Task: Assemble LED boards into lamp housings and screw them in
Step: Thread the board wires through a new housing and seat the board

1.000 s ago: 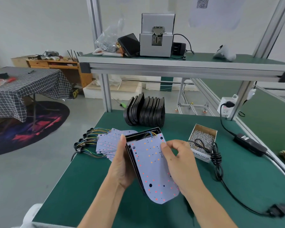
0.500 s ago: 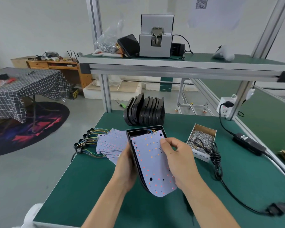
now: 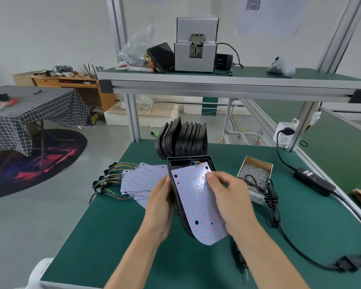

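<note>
nearest the camera, an electric screwdriver (image 3: 241, 265) lies untouched on the green table (image 3: 113, 236) just under the right forearm, so by the look of it no screw has gone in yet. above it both hands hold the piece being worked on: the left hand (image 3: 159, 203) is curled round the left edge of a black lamp housing (image 3: 172, 174), gripping it tilted off the table, while the right hand (image 3: 227, 197) pinches a white led board (image 3: 193, 207), thumb on its face and fingers behind its right edge. the board lies over the housing's open side but is not seated; its near tip sticks out past the housing's rounded end, and its coloured wires run into the far end of the shell. so this unit looks mid-fit, with seating and screwing left. just left of the hands a fan of loose boards (image 3: 143, 180) with their wire leads waits, and to the right a cardboard box of screws (image 3: 254, 174) sits beside a coiled black cable (image 3: 269, 197). farther back a row of empty housings (image 3: 183, 140) stands on edge, which suggests most of the batch remains.
</note>
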